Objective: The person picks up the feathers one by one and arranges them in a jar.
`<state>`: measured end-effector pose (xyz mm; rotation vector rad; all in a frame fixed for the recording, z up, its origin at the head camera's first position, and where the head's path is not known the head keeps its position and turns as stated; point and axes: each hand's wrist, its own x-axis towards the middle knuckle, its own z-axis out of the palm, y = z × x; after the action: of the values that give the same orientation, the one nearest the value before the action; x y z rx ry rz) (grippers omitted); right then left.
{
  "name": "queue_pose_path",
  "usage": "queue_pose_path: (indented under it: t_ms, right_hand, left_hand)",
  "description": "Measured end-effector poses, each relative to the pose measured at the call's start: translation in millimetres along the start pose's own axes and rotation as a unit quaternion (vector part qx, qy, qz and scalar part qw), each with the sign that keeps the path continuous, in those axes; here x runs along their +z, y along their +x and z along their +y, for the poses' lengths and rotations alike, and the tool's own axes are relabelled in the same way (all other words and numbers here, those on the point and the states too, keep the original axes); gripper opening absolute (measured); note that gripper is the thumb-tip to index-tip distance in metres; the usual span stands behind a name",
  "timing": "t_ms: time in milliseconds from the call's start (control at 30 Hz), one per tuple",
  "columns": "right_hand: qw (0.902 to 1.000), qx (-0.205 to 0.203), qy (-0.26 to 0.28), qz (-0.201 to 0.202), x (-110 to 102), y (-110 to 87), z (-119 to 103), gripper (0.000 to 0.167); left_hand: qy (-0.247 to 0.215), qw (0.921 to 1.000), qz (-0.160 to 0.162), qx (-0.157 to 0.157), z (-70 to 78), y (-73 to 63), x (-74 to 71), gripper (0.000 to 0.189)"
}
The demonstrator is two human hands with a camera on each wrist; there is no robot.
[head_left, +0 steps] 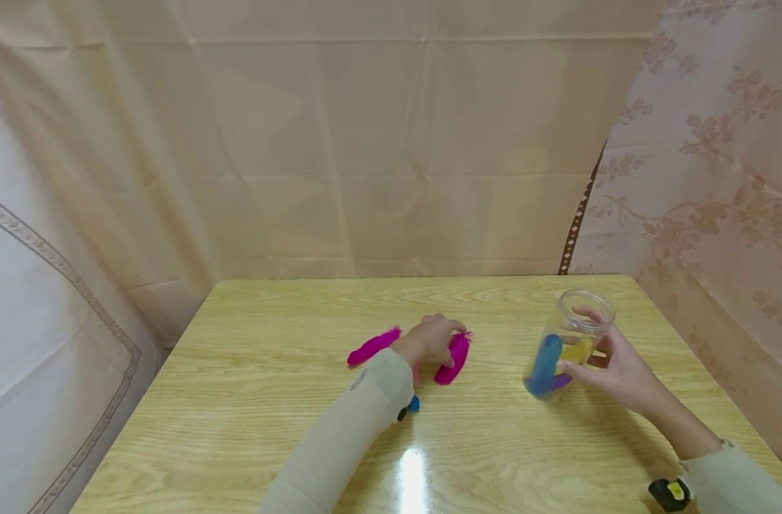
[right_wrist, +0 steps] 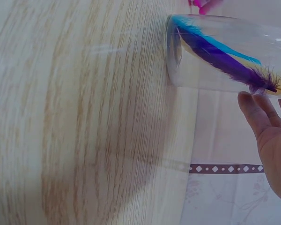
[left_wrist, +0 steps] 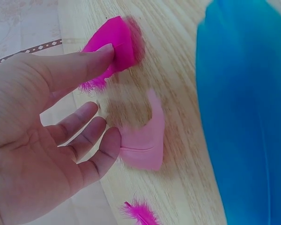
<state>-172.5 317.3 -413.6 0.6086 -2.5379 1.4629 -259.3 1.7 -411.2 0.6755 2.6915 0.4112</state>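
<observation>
My left hand (head_left: 428,340) pinches a magenta feather (head_left: 456,360) between thumb and index finger, low over the table. Its other fingers are loosely bent, and one fingertip meets a pale pink feather (left_wrist: 147,147) in the left wrist view. With my right hand (head_left: 622,371) I grip a clear jar (head_left: 573,320) around its side, tilted, its mouth uncovered. Inside it lie a blue feather (head_left: 545,364), a yellow feather (head_left: 577,353) and a purple feather (right_wrist: 220,61). A loose blue feather (left_wrist: 243,117) looms large near my left wrist; the sleeve hides most of it in the head view.
Another magenta feather (head_left: 373,348) lies left of my left hand on the wooden table (head_left: 236,400). Beige cloth (head_left: 391,143) hangs behind the table, with patterned cloth (head_left: 718,178) along the right. A dark wrist strap piece (head_left: 670,494) shows at my right sleeve.
</observation>
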Motion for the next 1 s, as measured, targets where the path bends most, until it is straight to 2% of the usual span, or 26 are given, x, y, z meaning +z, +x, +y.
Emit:
queue_pose_path:
  t_ms: [300,567,833,1000]
  right_hand:
    - [1.0000,0.003,0.003,0.002,1.3,-1.1,-2.1,0.087]
    - [1.0000,0.000,0.007,0.000,-1.0,-0.3,-3.0,0.087]
    - [0.9999,-0.001,0.012,-0.002,-1.7,-0.4,-1.3,0.088]
    - [0.9999,0.001,0.012,0.000,-1.3,0.3,-1.3,0.087]
  left_hand:
    - [-0.023,0.9997,0.004,-0.010,-0.6,-0.8,1.6,0.062]
    - [-0.034,0.9992,0.019,-0.002,-0.4,-0.5,1.2,0.061]
    - [-0.039,0.9990,0.019,0.002,1.1,-0.5,-0.2,0.062]
    - [-0.061,0.9980,0.019,0.000,0.7,-1.9,0.5,0.061]
